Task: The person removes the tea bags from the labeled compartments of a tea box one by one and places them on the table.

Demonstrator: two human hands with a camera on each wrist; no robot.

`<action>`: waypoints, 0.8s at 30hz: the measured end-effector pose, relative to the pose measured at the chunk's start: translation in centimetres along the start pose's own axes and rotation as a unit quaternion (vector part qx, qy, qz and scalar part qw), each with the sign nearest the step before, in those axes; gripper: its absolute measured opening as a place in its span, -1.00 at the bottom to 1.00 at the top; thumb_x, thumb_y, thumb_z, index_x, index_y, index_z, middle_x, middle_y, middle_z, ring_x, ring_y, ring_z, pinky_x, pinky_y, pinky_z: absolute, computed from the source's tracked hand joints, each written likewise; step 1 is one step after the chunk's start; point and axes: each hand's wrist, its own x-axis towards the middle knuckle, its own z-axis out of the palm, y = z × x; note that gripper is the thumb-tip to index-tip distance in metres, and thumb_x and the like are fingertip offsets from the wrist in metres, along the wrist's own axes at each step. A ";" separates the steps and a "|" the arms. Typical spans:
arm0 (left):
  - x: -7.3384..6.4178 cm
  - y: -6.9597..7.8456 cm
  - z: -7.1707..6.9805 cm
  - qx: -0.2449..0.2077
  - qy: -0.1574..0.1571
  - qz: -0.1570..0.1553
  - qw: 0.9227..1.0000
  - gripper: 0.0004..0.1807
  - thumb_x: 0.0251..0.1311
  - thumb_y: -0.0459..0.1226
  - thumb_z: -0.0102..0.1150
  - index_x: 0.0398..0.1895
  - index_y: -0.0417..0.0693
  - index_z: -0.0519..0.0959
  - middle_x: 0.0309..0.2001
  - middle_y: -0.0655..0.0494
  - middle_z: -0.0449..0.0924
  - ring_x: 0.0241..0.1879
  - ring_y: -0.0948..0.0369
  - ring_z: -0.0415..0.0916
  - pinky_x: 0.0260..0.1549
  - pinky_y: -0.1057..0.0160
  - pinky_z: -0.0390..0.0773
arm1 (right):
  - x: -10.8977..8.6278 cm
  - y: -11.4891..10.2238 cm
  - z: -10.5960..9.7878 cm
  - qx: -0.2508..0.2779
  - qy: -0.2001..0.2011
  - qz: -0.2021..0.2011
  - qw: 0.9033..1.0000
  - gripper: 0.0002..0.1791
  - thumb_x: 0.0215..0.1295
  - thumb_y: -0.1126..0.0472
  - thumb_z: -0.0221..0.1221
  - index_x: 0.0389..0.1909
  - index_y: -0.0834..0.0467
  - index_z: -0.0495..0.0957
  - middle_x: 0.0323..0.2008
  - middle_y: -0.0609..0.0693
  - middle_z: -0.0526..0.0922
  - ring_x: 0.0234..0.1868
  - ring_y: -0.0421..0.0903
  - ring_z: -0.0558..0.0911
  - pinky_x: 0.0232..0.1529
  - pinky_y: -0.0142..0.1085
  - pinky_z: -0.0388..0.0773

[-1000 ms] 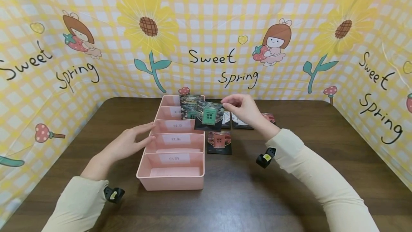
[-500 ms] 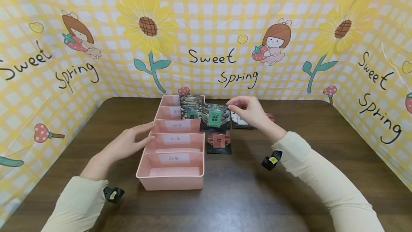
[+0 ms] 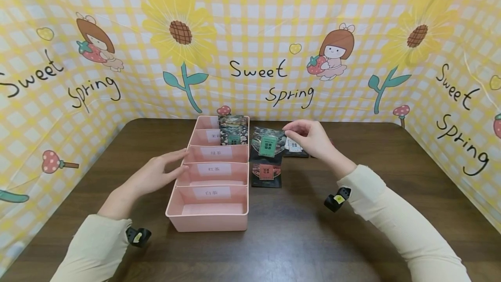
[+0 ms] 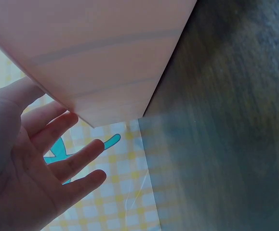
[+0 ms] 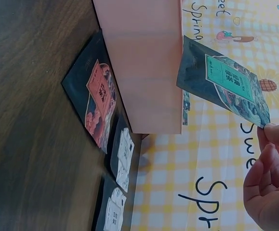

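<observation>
My right hand (image 3: pixel 313 140) pinches a dark tea sachet with a green label (image 3: pixel 267 146) by its top corner. In the right wrist view this sachet hangs tilted above the rim level of a pink divided box (image 3: pixel 207 224). From the head it appears just right of the box, overlapping a red-labelled sachet (image 3: pixel 266 177) on the table. My left hand (image 3: pixel 154 175) touches the box's left rim with extended thumb and fingers. The left wrist view has its other fingers spread loosely beside the box wall (image 4: pixel 110 62).
Labelled compartments run the length of the box. Dark sachets (image 3: pixel 234 137) stand in the rear ones. White-labelled sachets (image 5: pixel 115 211) lie on the brown table (image 3: pixel 297 229), partly behind my right hand in the head view. A yellow checked cloth (image 3: pixel 250 25) rises behind the table.
My right hand has moved to the right with the green-labelled sachet, bringing it from over the box's edge to beside it. The left hand and box have stayed still.
</observation>
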 end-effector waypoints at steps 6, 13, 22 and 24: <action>0.0 -0.1 0.0 -0.002 -0.007 -0.006 1.000 -0.41 0.30 -0.09 0.05 0.31 -0.19 0.30 0.31 -0.24 0.30 0.31 -0.19 0.22 0.23 -0.20 0.26 | -0.3 0.5 -0.3 0.003 -0.002 0.001 1.000 -0.80 0.27 0.20 0.17 -0.16 0.20 0.63 -0.29 0.17 0.66 -0.49 -0.20 0.43 -0.45 -0.42 0.38; 0.1 -0.2 0.0 -0.004 -0.012 -0.010 1.000 -0.40 0.30 -0.08 0.03 0.32 -0.20 0.28 0.32 -0.24 0.28 0.33 -0.19 0.19 0.24 -0.21 0.24 | -0.7 1.5 -0.7 0.003 0.000 0.004 1.000 -0.80 0.27 0.21 0.16 -0.17 0.22 0.63 -0.31 0.21 0.66 -0.52 -0.24 0.42 -0.48 -0.43 0.38; 0.1 -0.1 0.0 -0.003 -0.009 -0.008 1.000 -0.40 0.30 -0.08 0.03 0.32 -0.21 0.29 0.32 -0.24 0.28 0.33 -0.19 0.19 0.25 -0.20 0.23 | -1.5 2.2 -1.5 -0.002 0.002 0.015 1.000 -0.79 0.27 0.20 0.16 -0.16 0.23 0.62 -0.22 0.19 0.68 -0.42 -0.28 0.49 -0.40 -0.46 0.42; 0.1 -0.1 0.0 -0.004 -0.008 -0.008 1.000 -0.40 0.30 -0.08 0.03 0.32 -0.21 0.29 0.31 -0.24 0.28 0.32 -0.19 0.20 0.25 -0.20 0.23 | -1.7 2.3 -1.7 -0.003 0.001 0.018 1.000 -0.78 0.27 0.19 0.17 -0.16 0.23 0.62 -0.21 0.18 0.68 -0.40 -0.27 0.49 -0.39 -0.46 0.42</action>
